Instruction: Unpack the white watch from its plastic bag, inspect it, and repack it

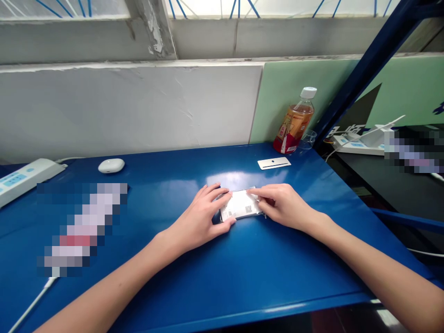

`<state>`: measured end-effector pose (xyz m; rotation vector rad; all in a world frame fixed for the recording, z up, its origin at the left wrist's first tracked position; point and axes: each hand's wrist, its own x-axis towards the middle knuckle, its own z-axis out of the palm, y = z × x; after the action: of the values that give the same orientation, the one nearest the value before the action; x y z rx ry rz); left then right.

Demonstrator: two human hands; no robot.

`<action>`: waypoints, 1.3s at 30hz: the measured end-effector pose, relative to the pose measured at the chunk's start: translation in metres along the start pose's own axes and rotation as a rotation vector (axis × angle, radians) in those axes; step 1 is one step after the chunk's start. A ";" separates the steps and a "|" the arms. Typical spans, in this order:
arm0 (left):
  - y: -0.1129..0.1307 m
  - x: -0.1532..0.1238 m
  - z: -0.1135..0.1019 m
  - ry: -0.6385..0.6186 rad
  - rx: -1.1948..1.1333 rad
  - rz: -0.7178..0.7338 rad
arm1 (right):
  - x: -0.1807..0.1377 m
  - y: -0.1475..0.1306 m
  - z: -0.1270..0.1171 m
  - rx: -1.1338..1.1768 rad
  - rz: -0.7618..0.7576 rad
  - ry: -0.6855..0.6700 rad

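A flat white rectangular packet (239,206) in shiny clear plastic wrap lies on the blue table, with small square printed codes on its face. My left hand (203,212) steadies its left end, fingertips at the upper edge and thumb at the lower edge. At the opposite end, my right hand (286,206) has its index finger on the upper right corner and its thumb near the right edge, closed on the wrap. The other right fingers are curled under. Behind the packet lies a white card (274,163) with a dark slot and a dot.
The blue table (166,286) meets a wall. Toward the back right stand a drink bottle (294,122) and a clear cup (307,138). On the left are a white earbud case (111,165), a power strip (29,178) and a blurred-out device (83,226) on a white cable.
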<state>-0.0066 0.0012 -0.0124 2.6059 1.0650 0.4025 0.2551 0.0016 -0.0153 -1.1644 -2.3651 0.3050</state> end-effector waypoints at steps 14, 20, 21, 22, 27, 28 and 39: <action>-0.008 0.002 -0.014 0.012 0.070 -0.056 | 0.004 0.020 -0.010 -0.123 -0.122 0.011; -0.007 0.004 -0.008 -0.035 0.056 -0.115 | 0.003 0.019 -0.006 -0.081 -0.106 -0.012; -0.007 0.004 -0.007 -0.055 0.066 -0.120 | 0.003 0.019 -0.005 -0.078 -0.098 -0.017; -0.007 0.004 -0.006 -0.076 0.079 -0.120 | 0.003 0.019 -0.005 -0.075 -0.094 -0.022; -0.009 0.004 -0.002 -0.091 0.115 -0.111 | 0.003 0.018 -0.002 -0.042 -0.094 -0.069; -0.008 0.004 -0.002 -0.082 0.113 -0.108 | 0.003 0.019 -0.001 -0.034 -0.092 -0.075; -0.003 0.005 -0.003 -0.048 0.064 -0.082 | 0.005 0.021 0.006 0.105 -0.130 0.048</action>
<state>-0.0061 0.0068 -0.0100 2.6024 1.1825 0.2898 0.2642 0.0186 -0.0269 -0.9547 -2.3402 0.3486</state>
